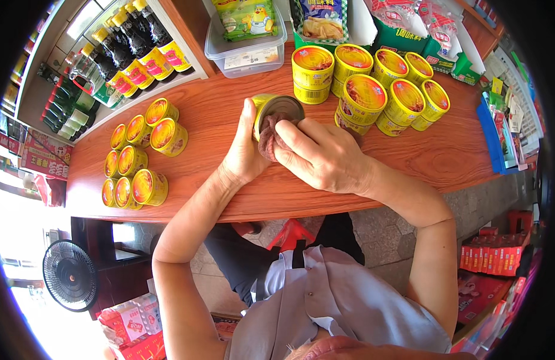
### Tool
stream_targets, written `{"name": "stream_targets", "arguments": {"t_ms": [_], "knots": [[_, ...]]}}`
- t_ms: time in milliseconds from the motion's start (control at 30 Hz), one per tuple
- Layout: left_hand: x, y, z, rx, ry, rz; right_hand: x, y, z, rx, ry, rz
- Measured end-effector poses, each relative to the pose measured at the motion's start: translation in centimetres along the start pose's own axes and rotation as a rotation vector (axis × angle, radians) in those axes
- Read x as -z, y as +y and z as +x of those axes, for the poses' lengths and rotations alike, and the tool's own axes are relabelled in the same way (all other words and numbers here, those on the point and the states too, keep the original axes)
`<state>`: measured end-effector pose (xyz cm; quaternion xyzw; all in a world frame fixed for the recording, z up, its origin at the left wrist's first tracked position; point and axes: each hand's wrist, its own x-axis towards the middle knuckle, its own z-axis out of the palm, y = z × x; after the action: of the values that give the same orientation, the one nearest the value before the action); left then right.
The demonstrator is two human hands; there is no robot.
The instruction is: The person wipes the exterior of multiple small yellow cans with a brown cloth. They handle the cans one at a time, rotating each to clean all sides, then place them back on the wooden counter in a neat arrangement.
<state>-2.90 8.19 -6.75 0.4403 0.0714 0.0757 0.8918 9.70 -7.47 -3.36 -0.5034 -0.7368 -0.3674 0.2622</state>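
Above the middle of the counter, my left hand (244,150) grips a yellow tin can (262,103), tilted so its bare metal end faces me. My right hand (325,153) presses a bunched brown cloth (269,137) against that metal end. Part of the can is hidden behind the cloth and fingers. To the right stand several yellow cans (361,99) with red-and-orange lids, some stacked in twos. A looser group of similar yellow cans (132,161) stands on the left side of the counter.
The wooden counter (211,144) has its front edge close to my body. A clear plastic tub (247,63) with a green packet stands at the back, beside boxes of packets (403,36). Dark sauce bottles (130,60) fill a shelf at left. A blue tray (492,135) sits at the right edge.
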Motion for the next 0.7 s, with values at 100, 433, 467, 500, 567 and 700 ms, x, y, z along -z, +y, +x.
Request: {"name": "stream_targets", "arguments": {"t_ms": [100, 433, 467, 500, 567, 700], "knots": [[-0.1, -0.4, -0.1, 0.066, -0.102, -0.015, 0.2, 0.5, 0.1, -0.079, 0.118, 0.03], [-2.4, 2.4, -0.8, -0.888, 0.386, 1.336, 1.6, 1.4, 0.7, -0.134, 0.241, 0.107], [-2.5, 2.1, -0.7, -0.975, 0.442, 1.478, 1.5, 0.8, 0.7, -0.075, 0.203, 0.126], [-1.9, 1.8, -0.3, -1.027, 0.383, 1.438, 1.0, 0.0, 0.6, -0.003, 0.096, 0.065], [-1.6, 1.1, -0.3, -1.076, 0.393, 1.563, 0.4, -0.6, 0.3, 0.03, 0.049, -0.069], [-1.9, 1.3, -0.1, -1.244, 0.315, 1.697, 1.1, 0.0, 0.8, -0.113, -0.028, -0.079]]}}
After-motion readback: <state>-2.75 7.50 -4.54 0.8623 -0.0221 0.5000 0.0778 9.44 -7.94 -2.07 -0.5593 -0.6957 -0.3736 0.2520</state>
